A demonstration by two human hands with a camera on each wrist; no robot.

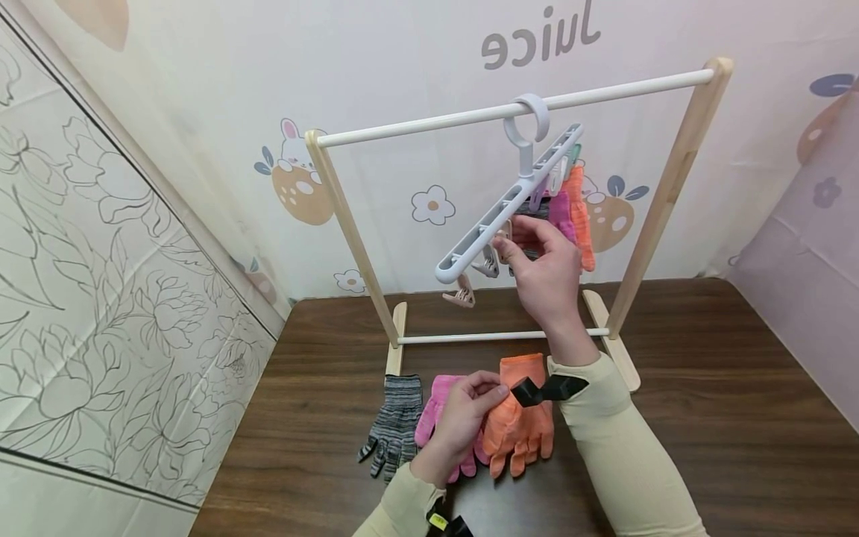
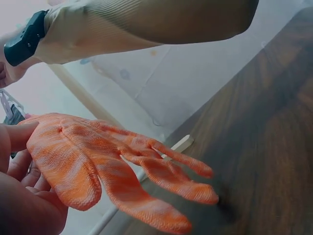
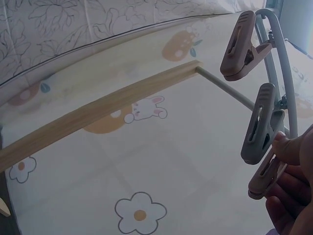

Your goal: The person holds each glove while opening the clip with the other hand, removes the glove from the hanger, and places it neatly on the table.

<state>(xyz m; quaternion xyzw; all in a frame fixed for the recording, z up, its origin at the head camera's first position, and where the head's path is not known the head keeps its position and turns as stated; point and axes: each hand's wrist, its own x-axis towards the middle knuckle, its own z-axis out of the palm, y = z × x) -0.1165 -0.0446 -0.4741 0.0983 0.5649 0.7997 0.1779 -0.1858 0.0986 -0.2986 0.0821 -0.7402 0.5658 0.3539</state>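
Note:
My left hand point(image 1: 461, 414) pinches an orange knit glove point(image 2: 112, 161) between thumb and fingers near its cuff; the glove's fingers droop over the wooden table. Higher up, my right hand point(image 1: 552, 276) pinches a beige-pink clothespin point(image 3: 265, 177) on the grey clip hanger point(image 1: 495, 218). Beside that peg hang a grey clothespin point(image 3: 260, 125) and a pink clothespin point(image 3: 238, 46) with nothing in them. At the hanger's far end, pegs hold an orange glove point(image 1: 581, 216), a magenta glove point(image 1: 561, 212) and a dark striped one, partly hidden behind my right hand.
The hanger hooks over the white bar point(image 1: 416, 128) of a wooden rack, whose posts point(image 1: 674, 186) stand on the table point(image 1: 711, 388). A grey-black striped glove point(image 1: 397, 418) and a pink glove point(image 1: 438, 399) lie left of the orange one. A patterned cloth hangs behind.

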